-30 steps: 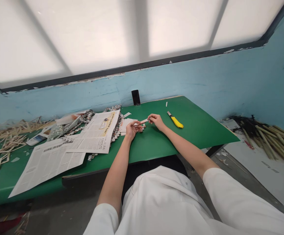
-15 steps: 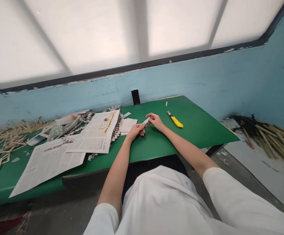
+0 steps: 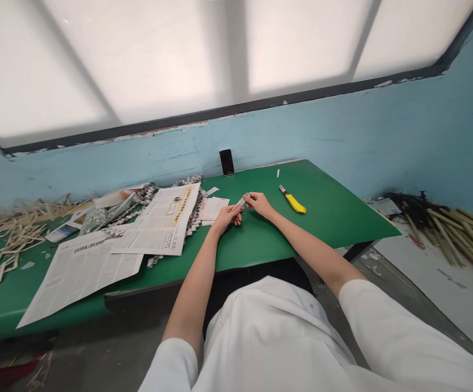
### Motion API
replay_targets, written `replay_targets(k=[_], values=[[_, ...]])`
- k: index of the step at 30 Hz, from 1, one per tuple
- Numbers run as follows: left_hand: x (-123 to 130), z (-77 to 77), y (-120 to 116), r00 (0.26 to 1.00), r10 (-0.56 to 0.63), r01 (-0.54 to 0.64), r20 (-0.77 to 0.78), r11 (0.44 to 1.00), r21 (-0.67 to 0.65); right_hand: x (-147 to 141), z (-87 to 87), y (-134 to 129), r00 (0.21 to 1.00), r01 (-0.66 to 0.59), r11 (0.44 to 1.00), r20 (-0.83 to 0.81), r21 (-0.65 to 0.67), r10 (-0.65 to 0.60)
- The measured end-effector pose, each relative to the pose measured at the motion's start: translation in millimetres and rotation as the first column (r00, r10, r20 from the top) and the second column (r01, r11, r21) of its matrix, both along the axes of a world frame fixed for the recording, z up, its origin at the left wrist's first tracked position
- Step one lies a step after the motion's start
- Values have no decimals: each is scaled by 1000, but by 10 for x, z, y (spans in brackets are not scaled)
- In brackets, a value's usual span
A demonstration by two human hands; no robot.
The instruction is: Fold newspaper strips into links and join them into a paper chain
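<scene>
Since a second ago, our left hand (image 3: 225,219) has turned so its back faces up, and the small pale strip (image 3: 240,203) has swung from nearly level to a steeper slant. Nearest us is our white shirt (image 3: 269,337). Beyond it, our left hand pinches the strip's lower end, while our right hand (image 3: 259,203) has its fingertips closed at the upper end; the strip is held between them above the green table (image 3: 334,212).

To our left, one newspaper sheet (image 3: 81,269) overhangs the table's near edge, and another newspaper sheet (image 3: 154,228) overlaps it. We see Chinese headlines on both, including a vertical one on a yellow band, but the characters are too small for us to read. Printed slips (image 3: 215,206) lie just beyond our left hand. A yellow-handled knife (image 3: 293,202) lies right of our hands. Farther off, a dark-screened phone (image 3: 227,162) stands tilted near the blue wall (image 3: 309,130).
</scene>
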State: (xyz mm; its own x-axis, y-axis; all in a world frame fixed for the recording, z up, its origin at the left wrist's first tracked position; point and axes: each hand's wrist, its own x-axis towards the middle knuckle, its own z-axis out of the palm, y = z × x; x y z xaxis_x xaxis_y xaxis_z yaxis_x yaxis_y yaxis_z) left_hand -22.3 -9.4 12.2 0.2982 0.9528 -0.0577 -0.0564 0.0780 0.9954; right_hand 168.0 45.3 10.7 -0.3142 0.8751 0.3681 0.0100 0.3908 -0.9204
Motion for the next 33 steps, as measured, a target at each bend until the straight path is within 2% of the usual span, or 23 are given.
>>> replay_targets(k=[5,12,18,26,33], values=[[-11,41,-11,998,-42,41,-38,999,-30,6,41,-44,999,-40,999,27,-2,40],[20,28,-28,996,-62,64,-60,998,21,-18,64,-103,990,-132,991,53,-19,133],[5,-8,1,991,-109,112,-81,993,32,-16,50,-95,989,-137,991,60,-13,137],[3,-28,13,992,-110,112,-61,994,21,-13,41,-94,990,-112,994,89,-4,111],[2,-52,30,992,-114,116,-63,993,34,-15,38,-93,987,-139,990,79,0,139]])
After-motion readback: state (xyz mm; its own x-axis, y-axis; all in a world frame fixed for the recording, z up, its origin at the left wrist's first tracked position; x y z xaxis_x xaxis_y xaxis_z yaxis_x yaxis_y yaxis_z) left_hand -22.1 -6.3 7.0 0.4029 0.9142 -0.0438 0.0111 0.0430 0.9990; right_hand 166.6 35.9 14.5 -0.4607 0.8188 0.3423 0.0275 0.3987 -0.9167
